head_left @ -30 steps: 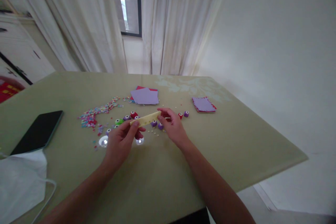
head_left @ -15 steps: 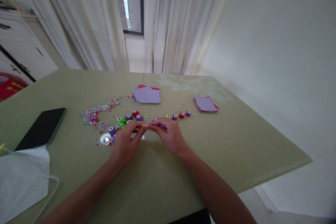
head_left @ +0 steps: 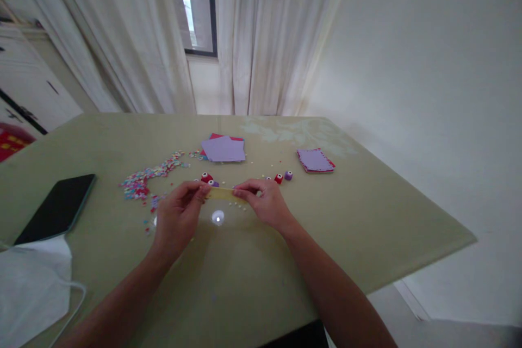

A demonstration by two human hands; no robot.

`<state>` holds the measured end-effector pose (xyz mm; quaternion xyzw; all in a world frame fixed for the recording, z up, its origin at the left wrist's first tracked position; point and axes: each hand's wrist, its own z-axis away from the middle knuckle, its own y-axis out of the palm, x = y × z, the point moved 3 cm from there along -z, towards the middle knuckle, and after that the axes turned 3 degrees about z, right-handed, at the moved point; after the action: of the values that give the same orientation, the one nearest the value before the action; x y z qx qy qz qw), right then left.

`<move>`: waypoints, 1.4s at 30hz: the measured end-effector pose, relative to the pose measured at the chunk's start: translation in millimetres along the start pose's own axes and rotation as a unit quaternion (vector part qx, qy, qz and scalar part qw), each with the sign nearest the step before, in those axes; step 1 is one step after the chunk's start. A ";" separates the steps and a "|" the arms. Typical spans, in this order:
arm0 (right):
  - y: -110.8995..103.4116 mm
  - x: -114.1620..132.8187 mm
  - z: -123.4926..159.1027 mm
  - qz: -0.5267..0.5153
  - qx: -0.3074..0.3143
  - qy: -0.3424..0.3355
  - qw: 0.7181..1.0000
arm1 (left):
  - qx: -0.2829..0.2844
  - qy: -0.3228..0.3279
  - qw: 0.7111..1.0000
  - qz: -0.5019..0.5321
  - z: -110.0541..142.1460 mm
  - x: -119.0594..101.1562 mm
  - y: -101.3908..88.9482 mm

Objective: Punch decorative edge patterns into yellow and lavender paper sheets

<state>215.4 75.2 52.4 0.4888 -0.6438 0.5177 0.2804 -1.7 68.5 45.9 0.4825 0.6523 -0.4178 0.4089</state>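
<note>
While a loose stack of purple and red sheets (head_left: 224,150) is lying toward the far side of the table (head_left: 244,272), both hands are working on its near side. The left hand (head_left: 179,215) is pinching one end of a narrow yellow strip (head_left: 221,193) between thumb and fingers, and the right hand (head_left: 266,202) is gripping the other end in the same way. The strip is stretching roughly level between them, directly on the near side of the stack.

A red block with an eye-like dot (head_left: 206,177) is sitting between the stack and the left hand. To the right of the stack and nearer, another red block (head_left: 278,179) and a purple block (head_left: 289,175) are standing just beside each other. A neater square stack (head_left: 315,161) is resting well to the right of the loose one. Left of the loose stack, tiny colourful pieces (head_left: 141,183) are spreading in a band; farther left and nearer, a dark phone (head_left: 57,209) is lying flat, its edge meeting a white mask (head_left: 36,283).
</note>
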 end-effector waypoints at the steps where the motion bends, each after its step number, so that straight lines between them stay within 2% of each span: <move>1: -0.4 1.0 0.3 0.007 -0.001 -0.005 1.000 | -0.005 0.002 1.000 0.000 -1.4 0.0 -0.9; 7: 1.3 2.4 1.0 0.030 0.006 -0.015 0.999 | -0.018 -0.021 1.000 -0.003 -6.3 -1.2 -8.4; 10: 3.6 -1.4 -0.2 0.015 -0.009 -0.008 1.000 | -0.010 -0.050 0.998 0.032 -8.4 0.3 -8.5; 14: 11.8 -7.9 -0.3 -0.058 -0.039 0.016 0.997 | 0.048 -0.097 0.987 0.115 -7.2 3.3 1.5; 16: 18.4 -12.0 0.5 -0.102 -0.028 0.029 0.994 | 0.072 -0.105 0.985 0.117 -6.0 3.6 5.3; 18: 24.8 -16.6 1.9 -0.144 -0.001 0.041 0.989 | 0.047 -0.105 0.986 0.118 -7.1 3.5 3.5; 20: 28.5 -20.2 4.0 -0.144 0.005 0.043 0.989 | -0.023 -0.093 0.983 0.154 -10.7 3.3 -3.2; 22: 30.3 -19.9 5.9 -0.057 -0.018 0.019 0.998 | -0.089 -0.066 0.973 0.201 -15.0 3.2 -10.2; 24: 35.7 -13.8 6.5 0.084 -0.029 -0.031 0.996 | -0.107 -0.045 0.971 0.210 -17.8 3.2 -13.2; 26: 47.4 -5.4 4.7 0.216 -0.004 -0.080 0.973 | -0.093 -0.033 0.979 0.178 -17.6 2.8 -12.3; 29: 67.6 2.9 -1.5 0.368 0.045 -0.116 0.922 | -0.075 -0.018 0.989 0.127 -12.6 1.3 -8.1; 31: 76.2 3.7 -4.3 0.427 0.068 -0.121 0.893 | -0.070 -0.023 0.991 0.113 -8.8 0.9 -5.0; 34: 77.2 0.6 -1.3 0.454 0.082 -0.110 0.880 | -0.055 -0.056 0.988 0.129 -5.2 2.2 -0.5; 36: 71.5 -2.3 3.9 0.446 0.081 -0.083 0.888 | -0.040 -0.082 0.984 0.153 -4.0 3.9 2.3; 38: 64.4 -4.2 8.0 0.408 0.089 -0.058 0.907 | -0.024 -0.105 0.979 0.174 -2.9 6.3 4.8; 40: 56.5 -4.5 8.3 0.328 0.076 -0.045 0.941 | -0.009 -0.121 0.975 0.186 -1.7 8.4 7.2; 42: 47.0 -4.2 4.7 0.213 0.022 -0.025 0.977 | 0.004 -0.129 0.973 0.193 -0.2 9.3 9.5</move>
<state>174.4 71.5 28.9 0.3595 -0.7285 0.5667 0.1370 5.6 73.2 35.8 0.5429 0.4867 -0.3923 0.5608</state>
